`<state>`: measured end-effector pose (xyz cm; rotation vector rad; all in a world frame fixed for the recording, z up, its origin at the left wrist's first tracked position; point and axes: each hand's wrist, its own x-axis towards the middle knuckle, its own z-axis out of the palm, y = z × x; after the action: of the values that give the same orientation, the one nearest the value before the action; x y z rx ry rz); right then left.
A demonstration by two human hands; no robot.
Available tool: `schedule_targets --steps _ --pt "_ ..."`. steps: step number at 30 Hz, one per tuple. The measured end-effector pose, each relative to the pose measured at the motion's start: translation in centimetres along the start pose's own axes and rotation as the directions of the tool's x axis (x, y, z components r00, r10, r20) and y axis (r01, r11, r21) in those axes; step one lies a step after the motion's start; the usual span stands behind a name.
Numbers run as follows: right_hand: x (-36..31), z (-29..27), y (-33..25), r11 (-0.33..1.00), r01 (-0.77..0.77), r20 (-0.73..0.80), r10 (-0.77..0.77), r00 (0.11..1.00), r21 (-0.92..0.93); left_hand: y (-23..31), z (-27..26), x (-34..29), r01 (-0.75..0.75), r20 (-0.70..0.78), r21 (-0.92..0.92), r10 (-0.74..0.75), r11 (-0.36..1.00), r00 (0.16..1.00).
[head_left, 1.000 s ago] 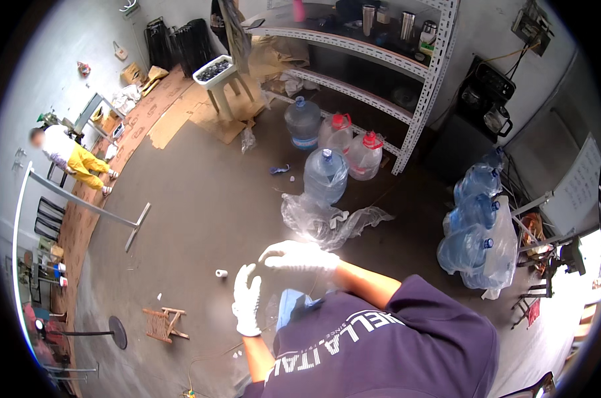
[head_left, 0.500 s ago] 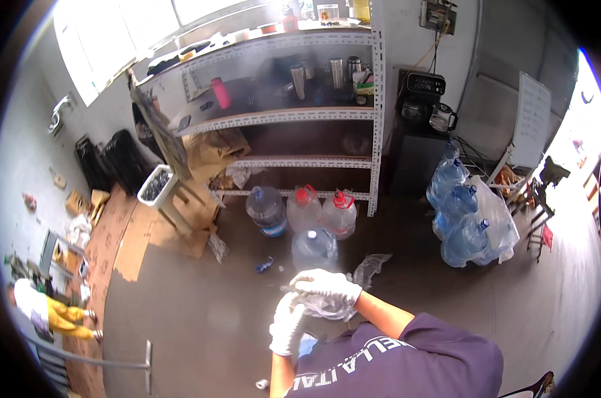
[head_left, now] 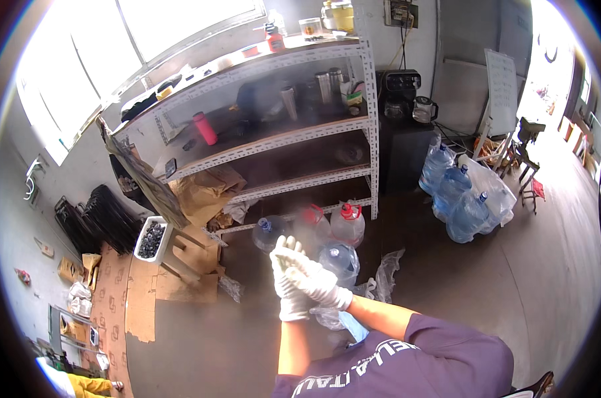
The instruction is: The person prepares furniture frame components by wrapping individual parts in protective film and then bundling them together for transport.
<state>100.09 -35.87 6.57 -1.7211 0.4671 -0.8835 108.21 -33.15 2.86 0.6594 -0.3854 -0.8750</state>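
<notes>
Both my hands wear white knitted gloves and meet in front of my chest. My left hand (head_left: pixel 288 292) points upward with its fingers stretched. Across its palm lies my right hand (head_left: pixel 317 282), fingers extended and flat against the left glove. No object shows between them, though the contact area is hidden. Just beyond stands a clear blue water jug (head_left: pixel 340 265), with another bluish jug (head_left: pixel 268 232) behind. Two jugs with red handles, a nearer-right one (head_left: pixel 347 227) and a partly covered one (head_left: pixel 316 225), stand by the shelf. Crumpled clear plastic (head_left: pixel 327 318) shows below my hands.
A metal shelf rack (head_left: pixel 267 142) spans the back, holding bottles and flasks. Several blue jugs in plastic (head_left: pixel 468 215) stand at right, near a black water dispenser (head_left: pixel 406 146). At left, a white tub (head_left: pixel 152 240) sits on a stool over cardboard (head_left: pixel 171 292). Another person (head_left: pixel 88 385) is partly visible lower left.
My hands have gone from a loose, bent-fingered pose to being pressed together with fingers extended upward. The view has shifted and turned, and the other person sits lower in it.
</notes>
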Motion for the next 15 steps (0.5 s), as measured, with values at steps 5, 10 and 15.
schedule_targets --steps 5,10,15 --pt "7.6 7.7 4.5 0.705 0.023 -0.234 -0.266 0.935 -0.709 2.1 1.9 5.2 -0.2 0.039 0.05 0.198 0.979 0.979" --pt "16.0 5.5 1.7 0.84 0.471 0.204 -0.428 0.881 -0.271 7.5 0.3 8.4 -0.175 -0.038 -0.158 0.171 0.972 0.985" --pt "29.1 6.3 2.5 0.794 0.382 0.362 -0.22 0.906 -0.472 10.8 -2.4 13.4 -0.146 0.09 0.043 0.141 0.988 0.986"
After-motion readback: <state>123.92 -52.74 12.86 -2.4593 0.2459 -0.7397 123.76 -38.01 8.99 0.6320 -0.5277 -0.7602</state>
